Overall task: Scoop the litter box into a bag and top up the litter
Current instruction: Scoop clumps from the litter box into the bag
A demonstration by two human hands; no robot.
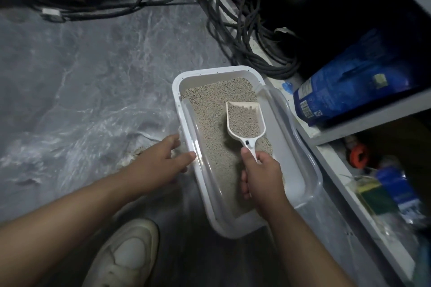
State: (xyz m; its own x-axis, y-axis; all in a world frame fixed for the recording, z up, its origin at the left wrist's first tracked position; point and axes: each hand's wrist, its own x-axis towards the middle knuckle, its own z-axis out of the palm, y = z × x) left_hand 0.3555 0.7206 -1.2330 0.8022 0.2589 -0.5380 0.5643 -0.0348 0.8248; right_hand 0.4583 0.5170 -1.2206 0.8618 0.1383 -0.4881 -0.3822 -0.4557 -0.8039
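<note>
While the litter box (224,228) sits on the floor beside the shelves (363,121), my right hand (261,179) grips the handle of the scoop (246,121), which is full of litter (210,123) and held over the box. My left hand (161,161) rests on the box's left rim, fingers loosely spread. A clear bag (77,147) lies just left; a blue sack (349,81) lies on a shelf.
</note>
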